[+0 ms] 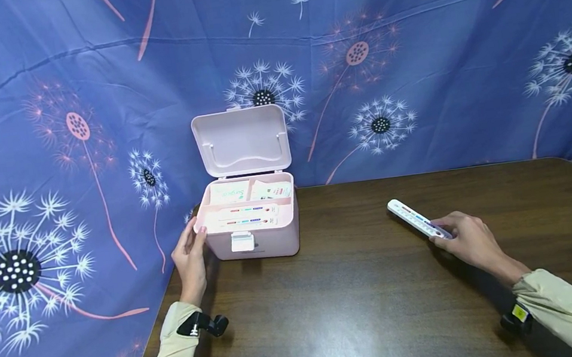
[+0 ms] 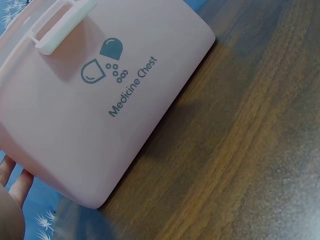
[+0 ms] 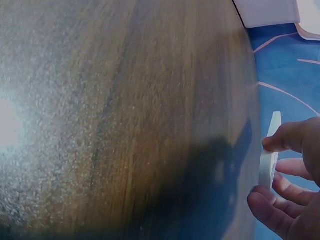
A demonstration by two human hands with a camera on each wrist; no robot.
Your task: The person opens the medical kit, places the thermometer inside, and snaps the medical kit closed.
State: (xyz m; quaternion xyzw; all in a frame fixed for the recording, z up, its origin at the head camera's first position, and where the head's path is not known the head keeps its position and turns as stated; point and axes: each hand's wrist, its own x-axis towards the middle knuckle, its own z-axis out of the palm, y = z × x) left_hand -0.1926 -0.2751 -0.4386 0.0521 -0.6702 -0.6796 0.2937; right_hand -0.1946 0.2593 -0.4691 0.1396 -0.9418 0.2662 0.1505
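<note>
A pink medicine chest [image 1: 251, 246] stands at the back left of the table with its lid [image 1: 243, 142] raised. My left hand [image 1: 190, 262] rests against the chest's left side, close to the front corner. In the left wrist view its fingers [image 2: 21, 187] lie along that side. Two slim white printed packs [image 1: 248, 212] lie in the chest's front compartment. Out to the right, my right hand [image 1: 469, 240] pinches another slim white pack [image 1: 413, 219] by its near end, held above the table. The right wrist view shows that pack edge-on between thumb and fingers.
Behind a divider in the chest lie a Surgical-marked packet [image 1: 228, 193] and a smaller white packet [image 1: 271, 189]. A white latch [image 1: 242, 241] hangs at the chest's front. Blue dandelion-patterned cloth [image 1: 412, 65] hangs behind and left of the brown wooden table [image 1: 323, 294].
</note>
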